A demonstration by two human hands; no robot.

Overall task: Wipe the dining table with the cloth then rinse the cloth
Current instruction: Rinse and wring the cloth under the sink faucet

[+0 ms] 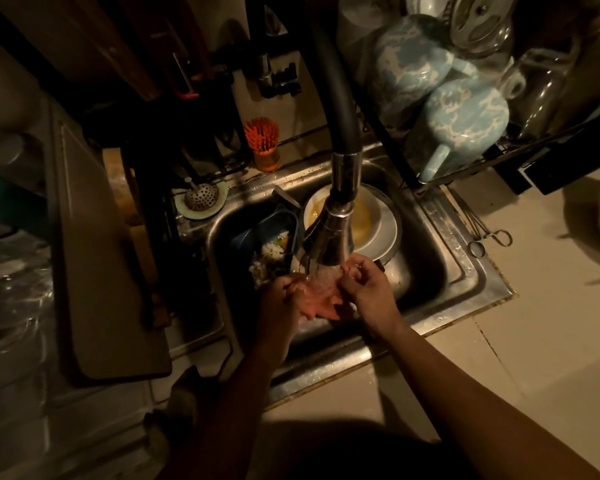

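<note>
two bare forearms (465, 393) reach from the near edge over a steel sink (447, 271), where a person rinses a pink cloth (321, 297) under a running tap (329, 237) in a dimly lit kitchen. the dining table is nowhere in the picture, so whether it was wiped cannot be checked here. with the cloth already under the tap, the job appears to be in its second and last part — the rinse — with wringing out and shutting off the tap probably left to do. the left hand (278, 301) grips the left side of the cloth, fingers curled round a bunched fold. the right hand (366, 284) holds the right side, thumb and fingers pinching the upper edge just below the tap's head, the hand partly closed. between them the cloth hangs spread and wet, its middle directly under the spray, above the near part of the basin. farther back in the sink a white bowl (381, 230) of yellowish liquid sits on a plate (390, 245), and to its left is a dark blue container (246, 237) with leftover rice. at far right, blue-and-white mugs (458, 116) drain in a rack (465, 168) — an orange brush (262, 140) stands behind the basin.
</note>
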